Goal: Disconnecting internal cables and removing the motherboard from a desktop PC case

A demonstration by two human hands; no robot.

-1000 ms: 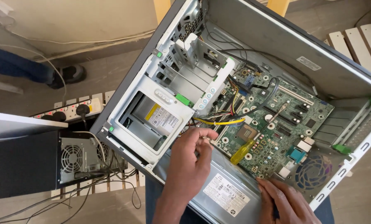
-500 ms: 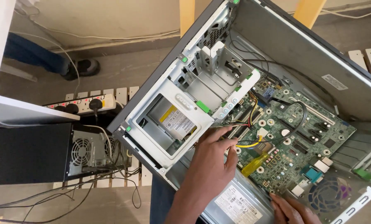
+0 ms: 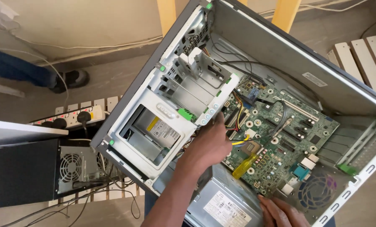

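- 1 view, head camera: open computer case [image 3: 280, 54] lies tilted, green motherboard [image 3: 280, 138] exposed; all places given relative to the board.
- Left hand [image 3: 209, 145] at the board's left edge, fingers curled together toward the cable bundle [image 3: 234, 122]; can't tell if they pinch a wire.
- Screwdriver [image 3: 244, 166] with yellow handle lies on the board's lower part, just right of that hand.
- Right hand [image 3: 282, 212] below the board, fingers laid flat and close together on the case by the power supply [image 3: 223, 206].
- White drive cage [image 3: 171, 113] sits left of the board.
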